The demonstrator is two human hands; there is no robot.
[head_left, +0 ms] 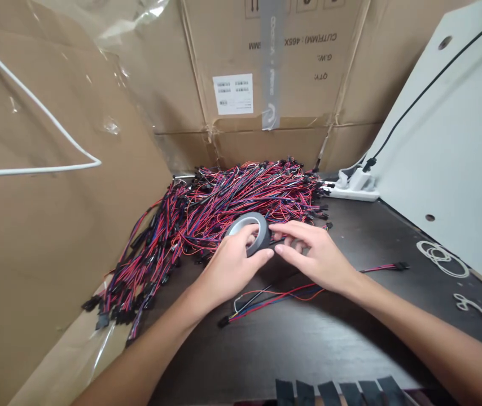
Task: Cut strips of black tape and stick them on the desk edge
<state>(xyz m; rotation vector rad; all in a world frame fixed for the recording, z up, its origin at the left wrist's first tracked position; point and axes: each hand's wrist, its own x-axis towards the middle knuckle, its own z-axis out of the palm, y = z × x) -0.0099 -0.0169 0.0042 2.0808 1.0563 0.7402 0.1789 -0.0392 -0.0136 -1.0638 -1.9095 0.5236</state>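
Observation:
My left hand (236, 262) is closed round a roll of dark tape (262, 234), its fingers through the pale core and its thumb along the near side. My right hand (309, 251) is curled at the roll's right edge, index fingertip against it and thumb a little below. A thin dark strip shows between that thumb and the fingers; whether it is the tape's end I cannot tell. Beneath both hands a wire harness (275, 296) of red, blue and black wires lies on the dark table, a black connector (223, 321) at its near end and another connector (402, 266) at the right.
A large heap of wire harnesses (241, 194) spreads behind and to the left. Cardboard (309, 101) walls the back and left. At right are a white power strip (351, 194), a coiled pale cord (442, 259) and scissors (473, 306). Several dark tape strips (328, 393) hang at the front edge.

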